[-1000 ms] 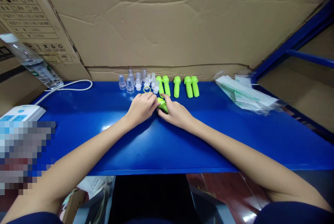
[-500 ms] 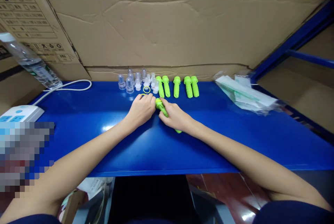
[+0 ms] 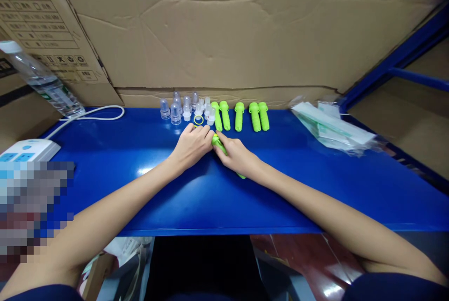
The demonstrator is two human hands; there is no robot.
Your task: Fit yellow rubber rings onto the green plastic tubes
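Fingers of our right hand wrap the tube, likely steadying it; our left hand curls at its end, hold unclear.

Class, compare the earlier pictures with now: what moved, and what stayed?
The held green piece has shifted in the right hand: its lower end, hidden at first, now shows below that hand. The left hand stays at its top; no release shows. The other green pieces and clear caps stayed put.
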